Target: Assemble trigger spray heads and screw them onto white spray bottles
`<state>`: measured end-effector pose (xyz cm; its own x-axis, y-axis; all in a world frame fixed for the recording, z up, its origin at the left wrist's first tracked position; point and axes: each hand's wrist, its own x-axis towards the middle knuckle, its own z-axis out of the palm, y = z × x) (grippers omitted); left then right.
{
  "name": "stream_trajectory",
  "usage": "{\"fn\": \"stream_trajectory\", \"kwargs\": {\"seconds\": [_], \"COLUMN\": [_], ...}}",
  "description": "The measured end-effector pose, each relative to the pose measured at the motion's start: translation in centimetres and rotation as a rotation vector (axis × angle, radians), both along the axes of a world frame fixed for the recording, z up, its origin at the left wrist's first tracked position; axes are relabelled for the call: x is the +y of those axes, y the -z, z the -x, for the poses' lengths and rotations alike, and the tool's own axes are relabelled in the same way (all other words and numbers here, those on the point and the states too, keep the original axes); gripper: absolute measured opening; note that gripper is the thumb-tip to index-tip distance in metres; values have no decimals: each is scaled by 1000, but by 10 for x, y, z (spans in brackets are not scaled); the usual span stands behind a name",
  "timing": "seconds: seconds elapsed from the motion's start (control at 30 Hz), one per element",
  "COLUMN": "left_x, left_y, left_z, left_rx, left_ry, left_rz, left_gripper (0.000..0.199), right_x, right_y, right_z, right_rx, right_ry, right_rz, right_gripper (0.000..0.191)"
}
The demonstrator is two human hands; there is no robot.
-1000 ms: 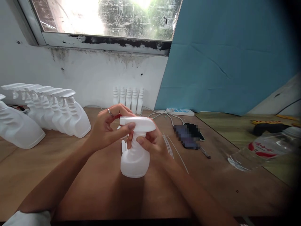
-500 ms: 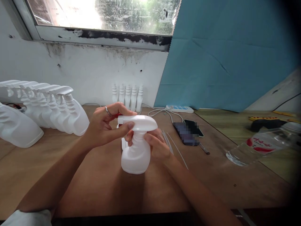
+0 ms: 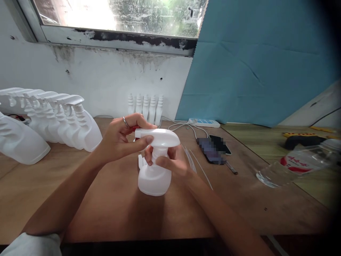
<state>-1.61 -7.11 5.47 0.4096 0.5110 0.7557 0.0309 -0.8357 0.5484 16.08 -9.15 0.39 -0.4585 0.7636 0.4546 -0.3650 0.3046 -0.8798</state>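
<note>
A white spray bottle [image 3: 155,181] stands upright on the brown tabletop [image 3: 112,213] in front of me, its trigger head on top pointing left. My left hand [image 3: 128,137], with a ring on one finger, is closed around the nozzle end of the spray head, thumb on the near side and fingers over the top. My right hand [image 3: 173,163] wraps the bottle's neck just below the head, thumb across the front and fingertips showing on the left of the neck. Behind the bottle, another white piece is partly hidden, and a bit of red shows behind my left hand.
Rows of white spray bottles [image 3: 66,124] stand at the left. Several slim white bottles [image 3: 152,108] line the wall. To the right are phones [image 3: 211,149], thin white tubes [image 3: 201,167], a power strip [image 3: 204,123] with cables, and a clear water bottle [image 3: 295,163].
My right thumb has moved down and left across the bottle's neck, and the right fingers have shifted their grip. My left hand keeps its hold on the spray head. The view has shifted slightly.
</note>
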Motion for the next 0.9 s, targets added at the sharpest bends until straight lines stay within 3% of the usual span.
{"fn": "stream_trajectory", "kwargs": {"seconds": [0.07,0.2,0.33,0.47,0.6,0.7,0.9], "left_x": [-1,-2,-1,-1,-1,0,0], "left_y": [-1,-1,-1,-1,-1,-1,-2], "left_z": [0,0,0,0,0,1,0], "left_rx": [7,17,32,36,42,43,53], "left_ry": [8,24,20,22,25,31,32], "left_rz": [-2,-18,-17,-12,-9,-18,-34], "left_gripper": [9,7,8,6,7,7,6], "right_x": [0,0,1,0,-1,-1,-2], "right_y": [1,2,2,3,4,3,0], "right_z": [0,0,0,0,0,1,3], "right_rx": [35,24,70,40,95,62,96], "right_ry": [-50,70,-49,64,-26,61,21], "right_rz": [-1,22,12,7,3,7,-33], "right_gripper": [36,33,39,33,38,35,47]}}
